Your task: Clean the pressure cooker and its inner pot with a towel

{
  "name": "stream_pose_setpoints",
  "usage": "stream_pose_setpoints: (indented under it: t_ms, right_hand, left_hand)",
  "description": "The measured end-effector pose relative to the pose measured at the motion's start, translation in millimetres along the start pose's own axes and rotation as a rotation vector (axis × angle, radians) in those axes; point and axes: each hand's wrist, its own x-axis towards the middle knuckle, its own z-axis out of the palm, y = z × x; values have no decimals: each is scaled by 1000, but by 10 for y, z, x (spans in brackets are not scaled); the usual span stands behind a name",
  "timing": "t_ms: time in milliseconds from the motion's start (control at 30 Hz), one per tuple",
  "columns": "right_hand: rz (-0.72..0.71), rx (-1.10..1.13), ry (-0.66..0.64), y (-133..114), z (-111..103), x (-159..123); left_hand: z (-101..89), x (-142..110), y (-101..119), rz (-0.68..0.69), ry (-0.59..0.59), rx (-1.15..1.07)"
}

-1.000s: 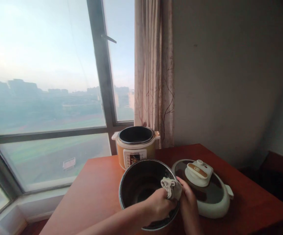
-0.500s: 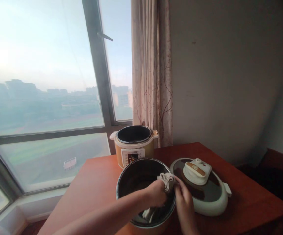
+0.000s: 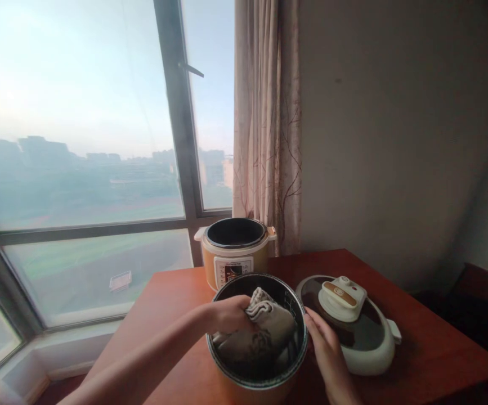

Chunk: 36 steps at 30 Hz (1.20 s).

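Observation:
A dark inner pot [image 3: 257, 382] with a light rim is at the front of the table, its opening tilted toward me. Inside it, my left hand [image 3: 232, 316] grips a folded grey-beige cloth [image 3: 264, 329], with the rolled edge sticking up by the fingers. The cloth's lower part hangs within the pot. My right hand [image 3: 323, 337] holds the pot's right rim, fingers along the outside. The pot's underside is out of sight.
Behind the pot stands the pressure cooker body [image 3: 235, 253], open on top. Its lid [image 3: 366, 351] lies to the right on the reddish table [image 3: 176, 315]. A window [image 3: 79, 169] and a curtain [image 3: 264, 112] are beyond.
My left hand has moved with the cloth from the pot's right inner side toward its upper left, so more cloth shows. My right hand stays at the right rim. The view has shifted slightly.

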Motion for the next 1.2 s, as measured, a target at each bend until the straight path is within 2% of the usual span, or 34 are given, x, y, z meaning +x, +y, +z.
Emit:
stream_pose_setpoints:
  t_ms: [67, 200, 300, 400, 467, 533, 667, 833, 933, 1000, 1067, 1133, 1200]
  right_hand:
    - [-46, -65, 0, -103, -98, 11]
    - [-276, -209, 26, -455, -189, 37]
    - [-354, -198, -114, -734, -66, 71]
    - [-259, -54, -287, -929, 155, 148]
    - [-152, 82, -423, -1001, 293, 220]
    - [-85, 199, -522, -1029, 391, 289]
    - [-102, 290, -540, -1025, 460, 348]
    - [-166, 144, -600, -1077, 477, 283]
    - [-225, 46, -617, -1112, 509, 249]
    - [-241, 17, -649, -1116, 518, 250]
    - [-250, -5, -676, -1106, 506, 275]
    - [-265, -32, -684, -1085, 471, 327]
    - [-286, -58, -631, -1049, 416, 398]
  left_hand:
    - [-3, -53, 80, 60, 100, -201]
    - [36, -185, 210, 161, 211, -660]
    - [87, -234, 242, 206, 263, -783]
    - [130, -240, 215, 243, 252, -822]
    - [146, -260, 181, 271, 198, -823]
    - [142, -315, 147, 322, 93, -775]
    - [47, -466, 69, 439, -122, -589]
    - [-165, -456, 13, 326, -150, -537]
    - [-189, -335, 84, 267, -211, -456]
    - [-140, -240, 126, 222, -199, -336]
    - [-68, -151, 126, 165, -138, -232]
    - [-3, -82, 86, 99, -66, -234]
    - [35, -41, 32, 55, -5, -333]
